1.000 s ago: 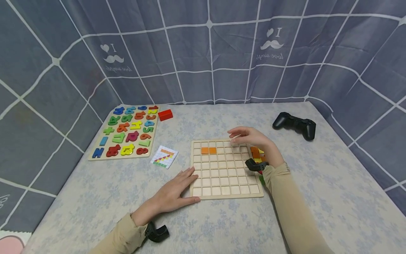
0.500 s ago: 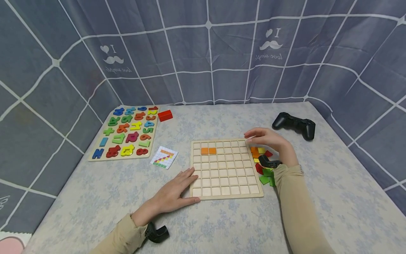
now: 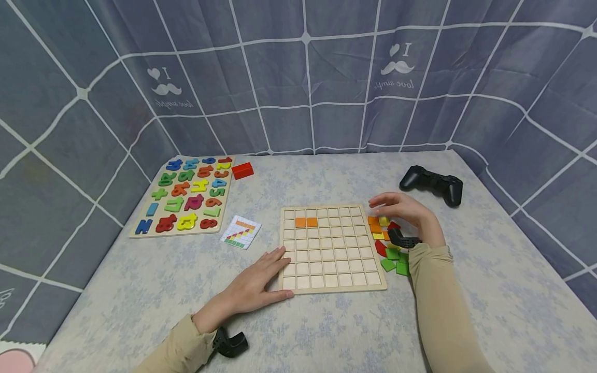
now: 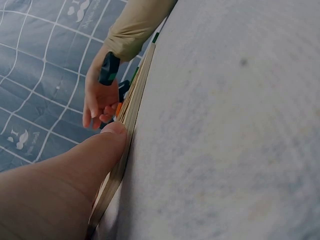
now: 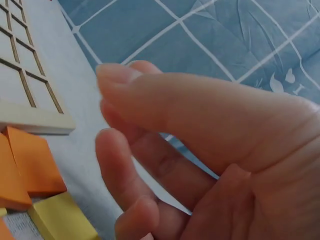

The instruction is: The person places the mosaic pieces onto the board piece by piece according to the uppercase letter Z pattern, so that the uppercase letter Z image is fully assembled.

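Note:
A wooden grid board (image 3: 330,255) lies flat on the table, with two orange square tiles (image 3: 306,222) side by side in its second row. My left hand (image 3: 254,281) rests at the board's left edge, fingers spread over the frame and thumb at the near corner; the left wrist view has the thumb (image 4: 107,142) against the rim. Loosely bent, my right hand (image 3: 407,211) hovers beside the board's far right corner, nothing between its fingers. Below it lie loose orange tiles (image 5: 37,160), yellow tiles (image 5: 62,217), red tiles (image 3: 380,248) and green tiles (image 3: 402,268), partly hidden by the wrist.
A pattern card (image 3: 241,232) lies left of the board. Farther left is a letter-and-number puzzle board (image 3: 140,231), with a red block (image 3: 242,170) at its far corner. A black game controller (image 3: 431,185) sits at the back right. A grid-patterned curtain (image 3: 280,77) surrounds the table.
My right hand has moved right, from over the board's far edge to above the loose tiles, uncovering more of them. The left hand and the two placed orange tiles have stayed put.

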Demonstrator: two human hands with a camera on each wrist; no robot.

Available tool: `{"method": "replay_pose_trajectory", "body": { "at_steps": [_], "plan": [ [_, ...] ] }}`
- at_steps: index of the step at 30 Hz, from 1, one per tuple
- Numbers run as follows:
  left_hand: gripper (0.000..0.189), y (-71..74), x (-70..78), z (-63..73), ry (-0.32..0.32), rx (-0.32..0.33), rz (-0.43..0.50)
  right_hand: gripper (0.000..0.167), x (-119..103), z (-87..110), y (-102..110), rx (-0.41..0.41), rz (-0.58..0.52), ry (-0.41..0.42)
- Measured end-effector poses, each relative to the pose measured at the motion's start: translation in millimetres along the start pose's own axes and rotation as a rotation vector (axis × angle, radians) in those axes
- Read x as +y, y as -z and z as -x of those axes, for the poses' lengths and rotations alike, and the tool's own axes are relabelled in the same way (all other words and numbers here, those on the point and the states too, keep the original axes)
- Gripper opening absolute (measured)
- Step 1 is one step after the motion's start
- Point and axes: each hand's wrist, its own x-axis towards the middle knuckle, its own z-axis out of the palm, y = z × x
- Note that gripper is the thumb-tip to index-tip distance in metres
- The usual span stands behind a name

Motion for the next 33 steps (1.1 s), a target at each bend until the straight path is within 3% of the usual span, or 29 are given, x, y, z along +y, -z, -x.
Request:
{"method": "replay_pose_trajectory", "body": {
  "at_steps": [5, 12, 21, 27, 33],
  "plan": [
    [0.078, -0.2, 0.0, -0.3, 0.011, -0.006, 0.005, 0.043, 3.6, -0.6, -0.3, -0.006, -0.01, -0.021],
    [0.079, -0.4, -0.7, -0.3, 0.026, -0.013, 0.0, 0.04, 7.7, -1.2, -0.4, -0.044, -0.003, 0.018],
    [0.078, -1.1, -1.6, -0.1, 0.008, 0.006, -0.002, 0.036, 5.4, -1.8, -3.8, -0.052, 0.077, -0.011],
    [0.078, -0.9, -1.3, -0.3, 0.006, 0.013, -0.002, 0.033, 1.5, -5.8, -6.4, -0.015, 0.151, -0.057],
    [0.079, -0.6, -1.3, -0.4, 0.021, 0.001, -0.003, 0.024, 0.3, -6.8, -5.6, -0.036, 0.173, 0.052]
  ]
}}
